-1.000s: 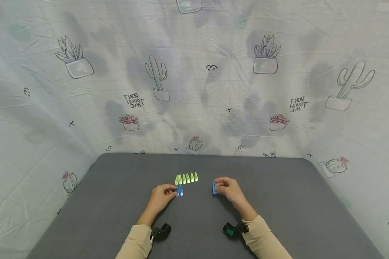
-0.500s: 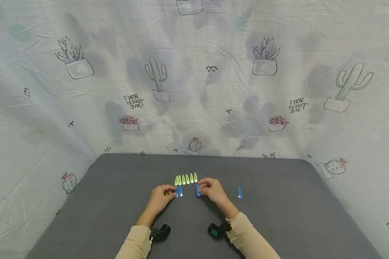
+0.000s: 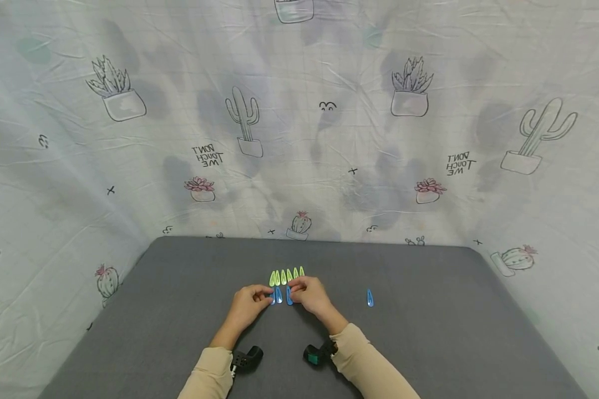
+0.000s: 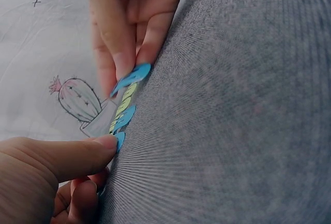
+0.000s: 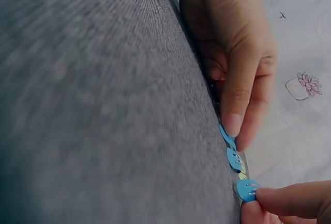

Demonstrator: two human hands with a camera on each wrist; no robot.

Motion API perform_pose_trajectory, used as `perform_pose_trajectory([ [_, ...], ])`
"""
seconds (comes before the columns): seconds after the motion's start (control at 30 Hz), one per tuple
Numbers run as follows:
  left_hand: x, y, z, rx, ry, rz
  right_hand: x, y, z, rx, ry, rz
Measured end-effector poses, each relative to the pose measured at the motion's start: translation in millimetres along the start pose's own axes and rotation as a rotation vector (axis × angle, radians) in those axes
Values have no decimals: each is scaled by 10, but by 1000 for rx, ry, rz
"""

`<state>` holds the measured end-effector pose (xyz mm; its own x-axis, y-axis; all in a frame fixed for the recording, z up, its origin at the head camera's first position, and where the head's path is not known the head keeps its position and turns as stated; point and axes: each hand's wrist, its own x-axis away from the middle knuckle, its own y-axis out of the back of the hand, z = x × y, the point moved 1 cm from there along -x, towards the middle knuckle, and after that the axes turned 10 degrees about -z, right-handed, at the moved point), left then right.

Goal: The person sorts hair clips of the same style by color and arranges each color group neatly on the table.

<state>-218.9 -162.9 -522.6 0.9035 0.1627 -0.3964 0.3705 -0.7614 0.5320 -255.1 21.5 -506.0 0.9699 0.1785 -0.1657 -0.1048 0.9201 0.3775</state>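
My left hand (image 3: 248, 306) pinches the leftmost blue snap hair clip (image 4: 120, 141) between thumb and fingers, down at the tabletop. Just right of it lies a second blue hair clip (image 3: 279, 295). With thumb and fingertips my right hand (image 3: 311, 297) holds another blue hair clip (image 5: 247, 190), close to the right of that second one. It appears tilted over the table in the left wrist view. Behind the blue clips, several yellow-green hair clips (image 3: 283, 277) lie in a row; the right fingers overlap its right end.
A single blue hair clip (image 3: 370, 297) lies apart on the grey table (image 3: 429, 332), off to the right. A white cloth (image 3: 299, 138) printed with potted plants hangs behind and beside the table. Each wrist wears a black camera mount, such as the left mount (image 3: 248, 358).
My right hand has moved left with its blue clip, coming up beside the other blue clips. The lone clip at right is now uncovered. My left hand stays in place.
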Motion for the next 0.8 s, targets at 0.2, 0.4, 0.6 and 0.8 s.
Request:
perform_pose_trajectory([
  [0.2, -7, 4, -7, -1, 12, 10, -33, -56, 29, 51, 46, -21],
  [0.4, -7, 15, -11, 6, 21, 13, -64, -93, 49, 129, 60, -34],
  [0.6, -9, 24, -13, 8, 27, 13, -76, -126, 70, 215, 88, -61],
  [0.8, -9, 21, -15, 7, 15, 16, -74, -155, 90, 270, 109, -104],
])
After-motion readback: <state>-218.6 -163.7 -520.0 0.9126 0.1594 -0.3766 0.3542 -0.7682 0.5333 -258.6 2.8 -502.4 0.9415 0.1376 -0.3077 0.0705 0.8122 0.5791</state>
